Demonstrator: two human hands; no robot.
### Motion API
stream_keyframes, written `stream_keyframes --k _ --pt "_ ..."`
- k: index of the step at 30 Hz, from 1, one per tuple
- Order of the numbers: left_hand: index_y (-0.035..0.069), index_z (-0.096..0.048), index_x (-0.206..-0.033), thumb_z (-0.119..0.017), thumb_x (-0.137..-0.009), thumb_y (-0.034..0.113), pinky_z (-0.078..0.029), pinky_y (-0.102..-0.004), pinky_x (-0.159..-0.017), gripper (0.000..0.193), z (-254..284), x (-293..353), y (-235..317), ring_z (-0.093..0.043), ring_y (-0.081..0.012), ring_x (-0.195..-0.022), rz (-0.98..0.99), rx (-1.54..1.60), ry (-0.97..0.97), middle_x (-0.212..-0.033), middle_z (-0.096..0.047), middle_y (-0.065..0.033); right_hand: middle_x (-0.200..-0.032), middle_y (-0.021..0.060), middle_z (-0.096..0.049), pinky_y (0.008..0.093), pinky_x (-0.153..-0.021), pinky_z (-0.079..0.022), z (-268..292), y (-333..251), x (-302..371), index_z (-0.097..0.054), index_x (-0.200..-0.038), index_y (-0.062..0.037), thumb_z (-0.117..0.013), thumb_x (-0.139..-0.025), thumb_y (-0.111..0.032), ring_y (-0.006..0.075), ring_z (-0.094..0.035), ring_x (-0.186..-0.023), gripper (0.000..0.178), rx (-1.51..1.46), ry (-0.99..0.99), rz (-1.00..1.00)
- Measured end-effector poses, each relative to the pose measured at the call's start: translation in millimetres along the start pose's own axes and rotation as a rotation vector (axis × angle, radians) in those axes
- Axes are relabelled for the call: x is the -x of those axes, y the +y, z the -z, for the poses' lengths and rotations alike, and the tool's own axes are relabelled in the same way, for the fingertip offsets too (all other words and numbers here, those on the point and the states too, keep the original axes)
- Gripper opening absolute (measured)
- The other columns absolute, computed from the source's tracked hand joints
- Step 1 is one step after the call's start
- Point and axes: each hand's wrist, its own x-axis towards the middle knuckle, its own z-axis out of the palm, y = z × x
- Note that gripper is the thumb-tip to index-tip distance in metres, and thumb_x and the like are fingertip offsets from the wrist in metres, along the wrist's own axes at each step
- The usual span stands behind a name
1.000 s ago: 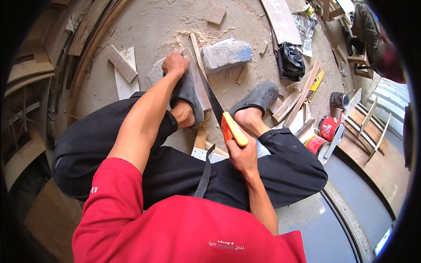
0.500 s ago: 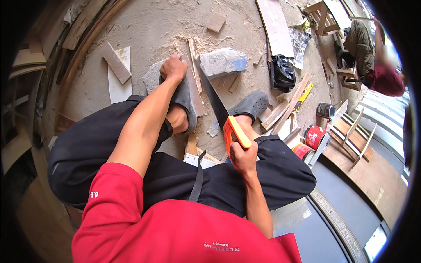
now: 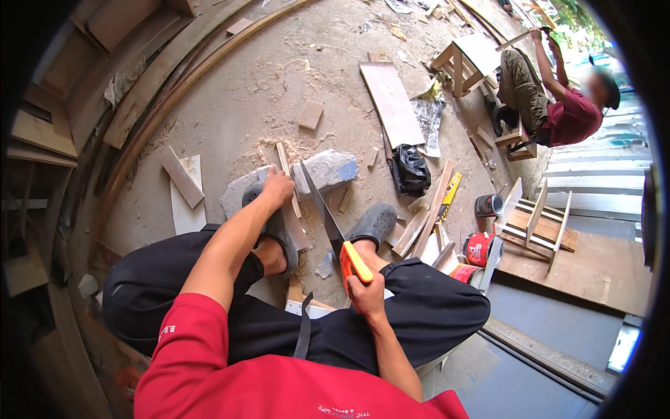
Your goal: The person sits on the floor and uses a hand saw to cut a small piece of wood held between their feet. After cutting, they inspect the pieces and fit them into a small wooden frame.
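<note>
My right hand (image 3: pixel 366 293) is wrapped round the orange-and-yellow handle of a handsaw (image 3: pixel 324 213). The saw's dark blade points away from me, its tip beside a pale concrete block (image 3: pixel 328 171). My left hand (image 3: pixel 279 187) is closed on the far end of a narrow wooden board (image 3: pixel 296 229), next to my left grey clog (image 3: pixel 279 237). The board slants along the inner side of that clog, and the blade lies to its right. Whether the teeth touch wood cannot be made out. My right clog (image 3: pixel 373 225) rests on the floor right of the saw.
Sawdust and a small wooden offcut (image 3: pixel 311 115) lie beyond the blocks. To the right are a black plastic bag (image 3: pixel 410 170), wood strips, a yellow-and-black tool (image 3: pixel 450 195) and red cans (image 3: pixel 481 248). Farther right, another person (image 3: pixel 569 115) sits with raised arms.
My view has tilted up and turned, so more of the other person shows and my hands appear lower. Both hands keep their holds, with the saw in nearly the same place beside the board.
</note>
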Motion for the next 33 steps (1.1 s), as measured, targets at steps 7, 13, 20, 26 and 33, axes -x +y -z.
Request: stream_keyframes --k 7,13,20,26,33 --pt "0.016 -0.074 -0.094 -0.059 -0.083 0.02 -0.035 -0.0472 -0.096 0.019 -21 -18 -4 -0.056 -0.0201 -0.113 0.059 0.049 0.056 -0.107 -0.07 -0.0037 -0.089 0.0124 -0.069 0.0292 -0.078 -0.05 -1 7 11 -0.062 -0.118 0.0037 -0.061 -0.08 -0.009 0.0154 -0.064 -0.082 0.04 -0.049 -0.029 -0.139" --pt "0.018 -0.075 -0.091 -0.061 -0.08 0.021 -0.032 -0.045 -0.097 0.018 -8 -24 -5 -0.057 -0.0195 -0.112 0.044 -0.036 -0.008 -0.099 -0.072 -0.0039 -0.096 0.0152 -0.07 0.0296 -0.083 -0.049 3 8 11 -0.061 -0.117 0.005 -0.06 -0.08 -0.009 0.0182 -0.066 -0.089 0.04 -0.044 -0.017 -0.191" --pt "0.019 -0.076 -0.091 -0.069 -0.072 0.027 -0.031 -0.0413 -0.098 0.023 5 -33 -2 -0.058 -0.0194 -0.114 0.036 -0.072 -0.158 -0.103 -0.072 -0.0053 -0.097 0.0165 -0.07 0.0303 -0.085 -0.049 3 17 5 -0.061 -0.117 0.0052 -0.06 -0.08 -0.009 0.02 -0.066 -0.092 0.04 -0.042 0.003 -0.191" --pt "0.02 -0.077 -0.093 -0.07 -0.071 0.029 -0.03 -0.0388 -0.097 0.025 5 -32 -1 -0.055 -0.0188 -0.115 0.039 -0.102 -0.164 -0.105 -0.071 -0.0047 -0.093 0.015 -0.069 0.0301 -0.081 -0.05 -1 21 4 -0.061 -0.117 0.0051 -0.06 -0.08 -0.009 0.0186 -0.065 -0.085 0.04 -0.06 -0.025 -0.234" --pt "0.019 -0.077 -0.092 -0.068 -0.072 0.029 -0.029 -0.0375 -0.097 0.024 -8 -29 6 -0.049 -0.019 -0.117 0.057 -0.131 -0.103 -0.105 -0.07 -0.0035 -0.088 0.0122 -0.069 0.0294 -0.076 -0.05 1 27 3 -0.062 -0.116 0.006 -0.06 -0.08 -0.008 0.0172 -0.064 -0.079 0.038 -0.09 0.024 -0.203"
